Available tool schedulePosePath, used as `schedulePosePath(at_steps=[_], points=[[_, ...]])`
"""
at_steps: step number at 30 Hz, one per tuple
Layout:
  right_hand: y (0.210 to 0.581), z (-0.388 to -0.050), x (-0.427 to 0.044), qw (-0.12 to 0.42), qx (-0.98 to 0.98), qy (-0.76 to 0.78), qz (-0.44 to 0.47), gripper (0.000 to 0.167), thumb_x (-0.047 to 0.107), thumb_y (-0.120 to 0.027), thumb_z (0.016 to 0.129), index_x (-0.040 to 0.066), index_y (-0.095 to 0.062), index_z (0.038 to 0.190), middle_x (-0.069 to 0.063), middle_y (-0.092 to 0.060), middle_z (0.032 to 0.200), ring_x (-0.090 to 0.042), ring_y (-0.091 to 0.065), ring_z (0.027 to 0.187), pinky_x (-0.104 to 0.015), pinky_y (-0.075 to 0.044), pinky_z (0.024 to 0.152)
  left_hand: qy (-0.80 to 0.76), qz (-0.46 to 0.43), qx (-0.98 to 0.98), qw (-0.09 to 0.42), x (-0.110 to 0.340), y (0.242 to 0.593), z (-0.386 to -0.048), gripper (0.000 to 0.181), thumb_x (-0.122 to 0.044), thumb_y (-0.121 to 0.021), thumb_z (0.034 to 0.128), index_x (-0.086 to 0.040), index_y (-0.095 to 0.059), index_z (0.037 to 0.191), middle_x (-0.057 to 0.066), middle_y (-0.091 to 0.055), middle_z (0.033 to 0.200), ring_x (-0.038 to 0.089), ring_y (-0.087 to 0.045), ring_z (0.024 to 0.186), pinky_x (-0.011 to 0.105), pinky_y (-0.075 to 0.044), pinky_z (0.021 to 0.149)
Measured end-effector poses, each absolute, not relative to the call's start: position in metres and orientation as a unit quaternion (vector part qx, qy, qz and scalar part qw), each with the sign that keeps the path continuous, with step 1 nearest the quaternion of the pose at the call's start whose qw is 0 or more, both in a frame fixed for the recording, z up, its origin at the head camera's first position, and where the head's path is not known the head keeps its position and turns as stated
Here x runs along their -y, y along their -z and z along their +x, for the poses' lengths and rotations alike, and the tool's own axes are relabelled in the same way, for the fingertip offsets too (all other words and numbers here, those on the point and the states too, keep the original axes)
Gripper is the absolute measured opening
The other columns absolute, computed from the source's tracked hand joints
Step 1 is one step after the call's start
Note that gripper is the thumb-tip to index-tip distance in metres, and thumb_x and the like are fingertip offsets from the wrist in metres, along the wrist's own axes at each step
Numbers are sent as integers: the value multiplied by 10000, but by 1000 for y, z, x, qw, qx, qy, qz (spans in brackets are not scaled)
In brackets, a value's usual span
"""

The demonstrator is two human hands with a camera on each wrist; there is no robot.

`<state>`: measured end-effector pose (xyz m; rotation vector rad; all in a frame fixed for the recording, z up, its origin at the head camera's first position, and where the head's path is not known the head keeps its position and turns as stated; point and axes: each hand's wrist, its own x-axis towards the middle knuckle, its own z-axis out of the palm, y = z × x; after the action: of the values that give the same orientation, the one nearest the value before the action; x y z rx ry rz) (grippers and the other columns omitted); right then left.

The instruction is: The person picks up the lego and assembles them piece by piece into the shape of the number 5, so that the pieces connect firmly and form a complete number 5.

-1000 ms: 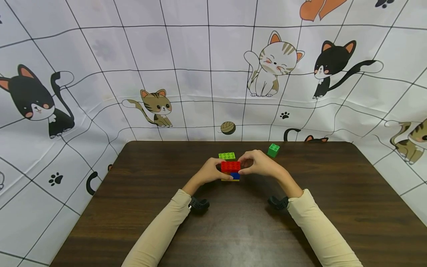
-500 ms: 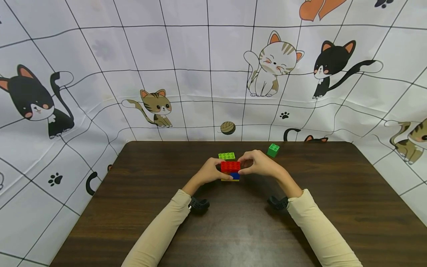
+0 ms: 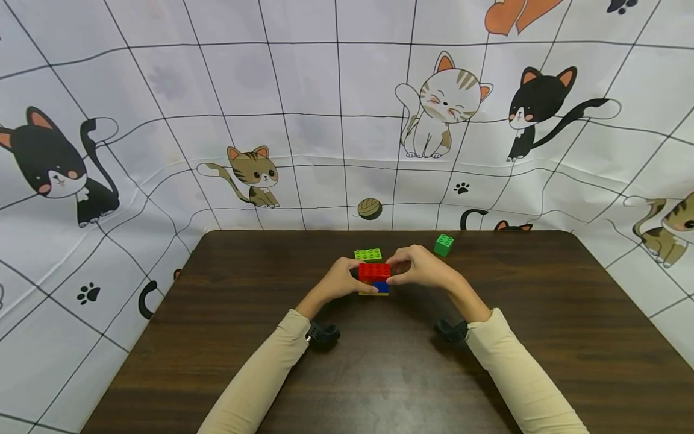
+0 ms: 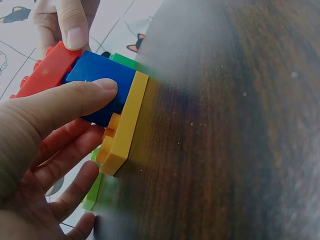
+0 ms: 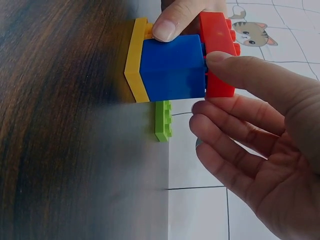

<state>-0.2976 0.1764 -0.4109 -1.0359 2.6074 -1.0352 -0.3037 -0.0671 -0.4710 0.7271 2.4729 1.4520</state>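
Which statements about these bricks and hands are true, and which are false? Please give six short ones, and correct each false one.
1. The red brick is above the blue brick. True.
2. The blue brick is the lowest of its pile. False: the yellow brick is under it.
3. The left hand has its thumb on the blue brick. True.
4. The right hand touches no brick. False: it grips the red brick.
5. The lime-green brick lies beyond the red brick in the head view. True.
6. Only three bricks are visible. False: at least five show, including the dark green brick.
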Motion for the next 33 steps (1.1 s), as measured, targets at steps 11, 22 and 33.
schedulePosePath(at_steps=[11, 22, 33], points=[[410, -297, -175, 74, -872, 340, -343, 333, 172, -830, 855, -14, -756, 1121, -93, -722, 993, -136, -683, 851, -262, -597, 770, -491, 247, -831, 86, 67, 471, -303, 350, -185, -890, 789, -53, -774, 1092, 63, -797, 997, 132, -664, 832, 287, -563, 804], [404, -294, -171, 70, -880, 322, -342, 329, 151, -822, 858, -24, -754, 1128, -90, -715, 980, -138, -684, 845, -265, -603, 764, -497, 248, -827, 84, 67, 470, -303, 319, -167, -886, 793, -38, -777, 1064, 78, -797, 977, 123, -657, 801, 282, -565, 778], [404, -293, -171, 62, -880, 306, -356, 325, 140, -818, 858, -39, -753, 1122, -96, -707, 966, -160, -703, 853, -272, -611, 761, -491, 245, -831, 86, 66, 467, -300, 331, -151, -879, 800, -23, -769, 1085, 89, -794, 981, 114, -637, 775, 264, -567, 747]])
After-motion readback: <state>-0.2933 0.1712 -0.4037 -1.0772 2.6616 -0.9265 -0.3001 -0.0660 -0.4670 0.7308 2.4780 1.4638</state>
